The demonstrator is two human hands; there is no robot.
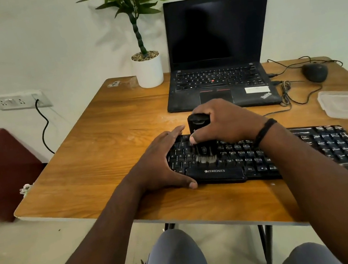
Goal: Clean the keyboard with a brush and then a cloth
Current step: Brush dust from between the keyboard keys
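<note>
Held the brush (201,141) tight in the right hand (224,120), hairs down on the keys to sweep dust. Pressed the left hand (162,164), fingers flat and spread, on the keyboard (266,157) at nine o'clock to stop sliding.

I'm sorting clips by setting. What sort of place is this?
Probably a home or small office desk. A laptop with a wired mouse sits on a wooden table beside a potted plant, with a wall socket nearby.

white wall (36,39), wooden table (105,144)
</note>
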